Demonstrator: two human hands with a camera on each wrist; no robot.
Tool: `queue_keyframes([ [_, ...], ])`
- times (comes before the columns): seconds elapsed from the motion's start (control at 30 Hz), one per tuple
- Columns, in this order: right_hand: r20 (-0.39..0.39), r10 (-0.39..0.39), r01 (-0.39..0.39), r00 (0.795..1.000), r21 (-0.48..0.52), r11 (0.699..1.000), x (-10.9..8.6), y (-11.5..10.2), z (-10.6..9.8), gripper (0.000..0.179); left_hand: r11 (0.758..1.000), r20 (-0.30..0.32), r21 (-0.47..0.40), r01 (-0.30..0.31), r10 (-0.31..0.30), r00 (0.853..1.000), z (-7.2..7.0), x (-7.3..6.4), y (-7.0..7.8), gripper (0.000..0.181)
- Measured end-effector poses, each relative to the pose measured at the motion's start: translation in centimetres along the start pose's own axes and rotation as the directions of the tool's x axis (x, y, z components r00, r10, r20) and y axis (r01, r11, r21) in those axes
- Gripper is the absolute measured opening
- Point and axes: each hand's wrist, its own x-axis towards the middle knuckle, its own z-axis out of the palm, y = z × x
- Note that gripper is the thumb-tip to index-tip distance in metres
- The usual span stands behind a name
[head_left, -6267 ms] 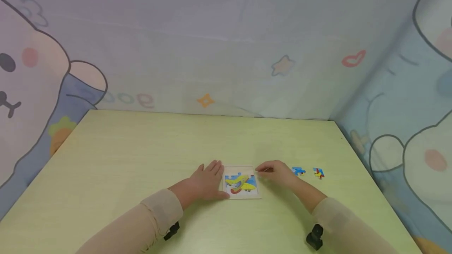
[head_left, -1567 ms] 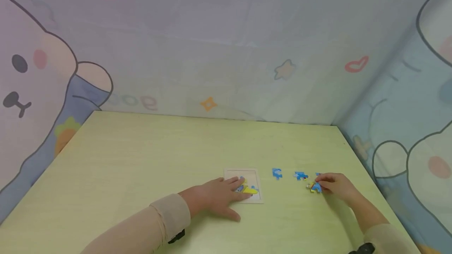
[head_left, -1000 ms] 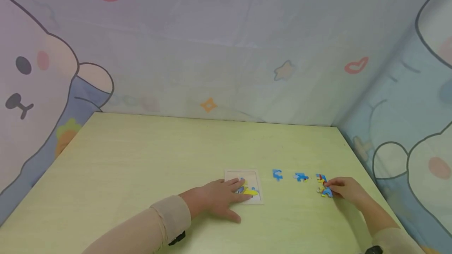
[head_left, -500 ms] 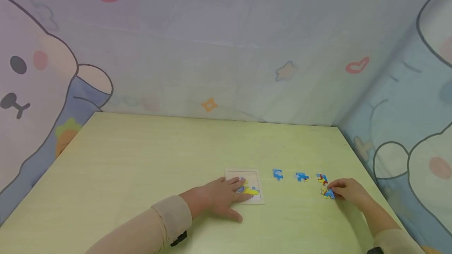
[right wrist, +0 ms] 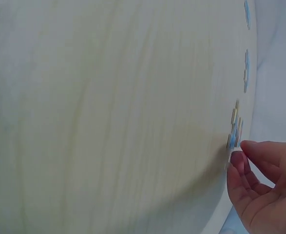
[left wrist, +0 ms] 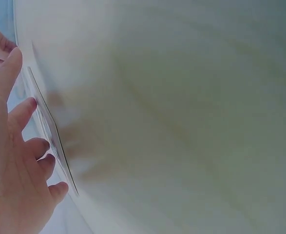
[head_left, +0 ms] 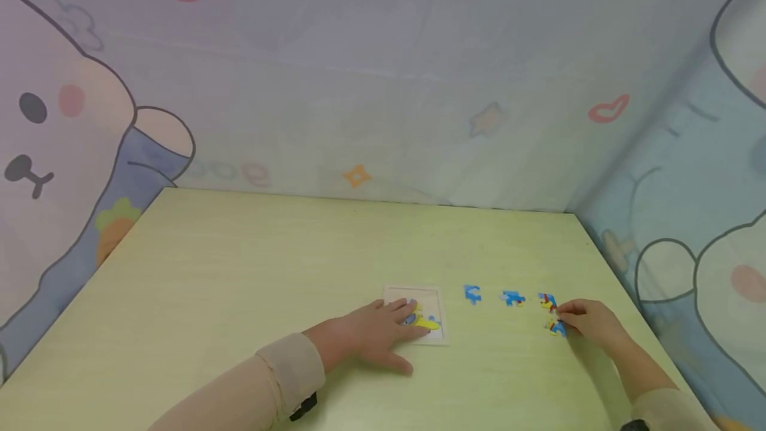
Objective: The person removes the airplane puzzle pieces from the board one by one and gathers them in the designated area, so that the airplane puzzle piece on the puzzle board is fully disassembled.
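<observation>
My left hand [head_left: 380, 334] lies spread over a pale square puzzle frame [head_left: 444, 334], fingertips on its picture. A yellow plane on blue shows partly beside the fingers; the hand hides the rest. In the left wrist view the frame [left wrist: 52, 129] appears edge-on under the fingertips. My right hand [head_left: 595, 324] is at two puzzle pieces on the right, a red, yellow and blue one [head_left: 547, 301] and a blue and yellow one [head_left: 556, 328]. Its thumb and index fingertips are right at their edges, with a gap between the two digits in the right wrist view.
Two more puzzle pieces, a blue one [head_left: 472, 294] and a blue one with yellow and red [head_left: 512, 298], lie in a row between the frame and the right hand. The pale wooden table [head_left: 269, 251] meets a printed cloth wall [head_left: 383, 85] at the back.
The right hand has carried the blue and yellow piece rightward, laid it below the red one, and slid its fingertips slightly up. The left hand has moved from the frame's edge onto its picture.
</observation>
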Motion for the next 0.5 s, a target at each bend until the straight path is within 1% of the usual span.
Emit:
queue_keyframes([
  [0.1,-0.031,-0.008,0.007,0.999,-0.009,1.0,0.0,-0.3,0.3,0.027,1.0,0.001,-0.006,0.0,0.0,1.0,0.1,-0.2,-0.2,0.068],
  [0.2,-0.055,-0.036,0.036,0.998,-0.015,0.999,0.1,-0.9,0.7,0.026,1.0,-0.001,0.005,0.004,-0.004,1.0,0.2,-0.6,-0.4,0.069],
  [0.33,-0.069,-0.082,0.084,0.994,0.028,0.996,0.4,-2.2,1.5,0.026,1.0,-0.007,0.005,0.023,-0.023,1.0,0.4,-1.1,-0.6,0.07],
  [0.4,-0.069,-0.11,0.115,0.992,0.068,0.991,0.5,-3.2,2.0,0.027,0.999,-0.014,0.006,0.048,-0.048,0.999,0.4,-1.3,-0.7,0.071],
  [0.5,-0.047,-0.145,0.15,0.988,0.161,0.975,0.7,-5.0,2.9,0.026,0.992,-0.04,0.003,0.123,-0.123,0.992,0.5,-1.4,-0.8,0.073],
])
